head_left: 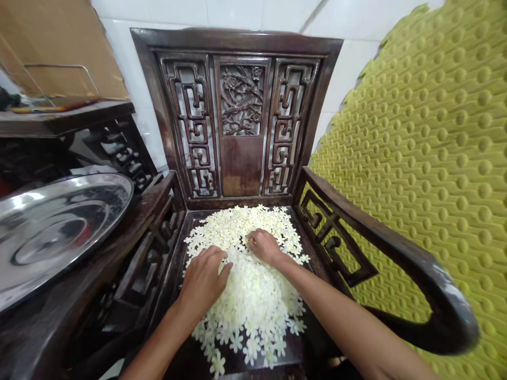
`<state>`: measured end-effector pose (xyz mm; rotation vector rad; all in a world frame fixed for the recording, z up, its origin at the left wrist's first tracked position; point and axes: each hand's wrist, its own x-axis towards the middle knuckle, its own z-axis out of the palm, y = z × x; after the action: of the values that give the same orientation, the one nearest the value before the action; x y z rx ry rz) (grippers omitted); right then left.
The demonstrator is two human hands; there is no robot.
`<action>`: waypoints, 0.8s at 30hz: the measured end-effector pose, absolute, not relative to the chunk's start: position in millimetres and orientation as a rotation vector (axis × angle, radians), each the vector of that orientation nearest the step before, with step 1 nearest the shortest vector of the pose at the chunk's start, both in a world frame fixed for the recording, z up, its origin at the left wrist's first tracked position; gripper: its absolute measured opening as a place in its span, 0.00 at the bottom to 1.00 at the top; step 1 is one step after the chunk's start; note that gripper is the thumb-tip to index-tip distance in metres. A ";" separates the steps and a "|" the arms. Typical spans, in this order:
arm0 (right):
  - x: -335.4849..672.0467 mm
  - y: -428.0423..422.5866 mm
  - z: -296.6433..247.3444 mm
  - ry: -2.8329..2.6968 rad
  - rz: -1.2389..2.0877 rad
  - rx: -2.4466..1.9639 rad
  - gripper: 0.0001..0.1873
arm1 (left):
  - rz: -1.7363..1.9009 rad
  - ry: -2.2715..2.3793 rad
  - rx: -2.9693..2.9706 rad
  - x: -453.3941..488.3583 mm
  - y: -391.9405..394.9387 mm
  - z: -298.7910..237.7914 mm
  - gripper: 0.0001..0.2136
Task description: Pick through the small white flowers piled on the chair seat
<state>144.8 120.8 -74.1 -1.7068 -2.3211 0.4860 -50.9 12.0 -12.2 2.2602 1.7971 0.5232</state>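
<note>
**Gloss against matt, dark against pale**

The armchair (237, 39) is dark hardwood with a satin polish. Its carved back panel (241, 100) has a lower board worn paler and rougher, and the arm (396, 237) at 3 o'clock shows chipped, pale patches near its end. At 9 o'clock, a stainless steel tray (55, 232) shines mirror-bright. The central white blossoms (249, 285) look soft and matt. Glazed white wall tiles (348, 68) gleam smoothly at 12 o'clock. At 3 o'clock, a yellow-green dimpled mat (435, 158) looks like matt rubbery foam. Brown cardboard (59, 47) sits at 10 o'clock.
</note>
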 end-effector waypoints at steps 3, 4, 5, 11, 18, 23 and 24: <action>129.2 131.5 -85.5 -2.313 0.437 -1.847 0.15 | 0.489 1.823 2.251 -53.4 13.3 -12.7 0.09; 126.9 132.9 -87.5 -2.319 0.428 -1.868 0.16 | 0.467 1.830 2.250 -54.1 13.6 -12.8 0.09; 126.2 133.3 -88.6 -2.328 0.421 -1.879 0.17 | 0.446 1.838 2.250 -54.7 13.9 -13.0 0.09; 141.0 127.6 -80.6 -2.392 0.397 -1.857 0.16 | 0.383 1.869 2.247 -54.7 16.0 -17.7 0.09; 119.8 127.5 -86.0 -2.253 0.463 -1.985 0.17 | 0.361 1.871 2.226 -48.9 12.9 -24.7 0.09; 106.6 129.9 -94.4 -2.059 0.559 -1.986 0.14 | 0.384 1.861 2.222 -54.2 9.6 -28.7 0.09; 108.3 130.1 -92.8 -2.033 0.585 -1.950 0.11 | 0.401 1.859 2.216 -55.0 9.3 -29.2 0.09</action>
<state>108.3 130.1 -92.8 -1.9500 -2.0333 0.5852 -55.0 9.3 -29.2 2.2158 1.8588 0.4010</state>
